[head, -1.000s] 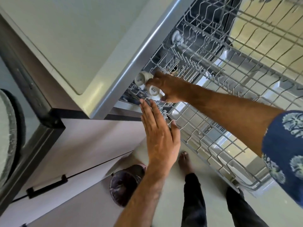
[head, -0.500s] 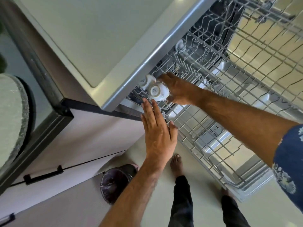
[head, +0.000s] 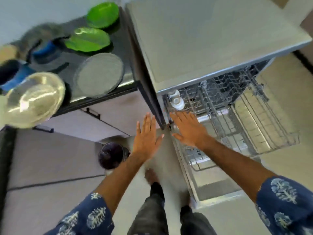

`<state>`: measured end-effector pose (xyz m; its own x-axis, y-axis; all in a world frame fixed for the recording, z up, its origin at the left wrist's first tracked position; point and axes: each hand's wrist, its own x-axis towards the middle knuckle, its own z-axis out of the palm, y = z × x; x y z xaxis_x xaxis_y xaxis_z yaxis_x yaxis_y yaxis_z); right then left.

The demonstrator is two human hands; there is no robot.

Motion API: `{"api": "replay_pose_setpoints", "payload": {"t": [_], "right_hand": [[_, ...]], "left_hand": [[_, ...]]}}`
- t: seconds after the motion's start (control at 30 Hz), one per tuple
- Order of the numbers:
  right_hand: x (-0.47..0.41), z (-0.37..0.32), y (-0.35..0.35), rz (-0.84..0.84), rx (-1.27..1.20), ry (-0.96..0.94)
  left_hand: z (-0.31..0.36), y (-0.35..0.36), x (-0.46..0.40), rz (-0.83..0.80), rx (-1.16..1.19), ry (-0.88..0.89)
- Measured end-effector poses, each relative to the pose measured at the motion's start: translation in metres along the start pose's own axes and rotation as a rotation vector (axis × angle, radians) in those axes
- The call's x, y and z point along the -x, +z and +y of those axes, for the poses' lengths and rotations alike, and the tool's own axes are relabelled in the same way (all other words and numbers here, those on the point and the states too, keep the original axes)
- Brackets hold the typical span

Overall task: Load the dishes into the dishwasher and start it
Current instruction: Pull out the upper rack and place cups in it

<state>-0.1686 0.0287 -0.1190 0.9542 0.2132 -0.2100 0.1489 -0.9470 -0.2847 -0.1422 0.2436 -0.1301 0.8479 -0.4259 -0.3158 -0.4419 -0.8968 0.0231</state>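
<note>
The dishwasher (head: pixel 211 39) stands open with its wire racks pulled out. Two white cups (head: pixel 176 100) sit upside down at the near left corner of the upper rack (head: pixel 254 116). My right hand (head: pixel 188 129) hovers flat with straight fingers just below the cups, holding nothing. My left hand (head: pixel 146 136) is also flat and empty, to the left of the dishwasher's edge. On the dark counter (head: pixel 128 78) at the left lie two green plates (head: pixel 88 39), a grey plate (head: pixel 100 73) and a shiny steel bowl (head: pixel 33 99).
Blue and dark items (head: pixel 13 72) lie blurred at the far left of the counter. A round dark bin (head: pixel 112 156) stands on the floor below my left hand. The lower rack (head: pixel 203 158) and open door (head: pixel 218 189) jut out over the floor.
My right hand has let go of the white cup, which now rests in the rack, and drawn back. My left hand moved left off the rack. The view rose, showing the counter.
</note>
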Motion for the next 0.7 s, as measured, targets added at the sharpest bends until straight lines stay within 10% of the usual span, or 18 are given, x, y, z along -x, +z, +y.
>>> {"api": "replay_pose_setpoints", "payload": {"t": [0.7], "right_hand": [[-0.154,-0.481,-0.116,0.124,0.142,-0.818]], "left_hand": [[-0.383,-0.09,0.34,0.342,0.146,-0.854]]}}
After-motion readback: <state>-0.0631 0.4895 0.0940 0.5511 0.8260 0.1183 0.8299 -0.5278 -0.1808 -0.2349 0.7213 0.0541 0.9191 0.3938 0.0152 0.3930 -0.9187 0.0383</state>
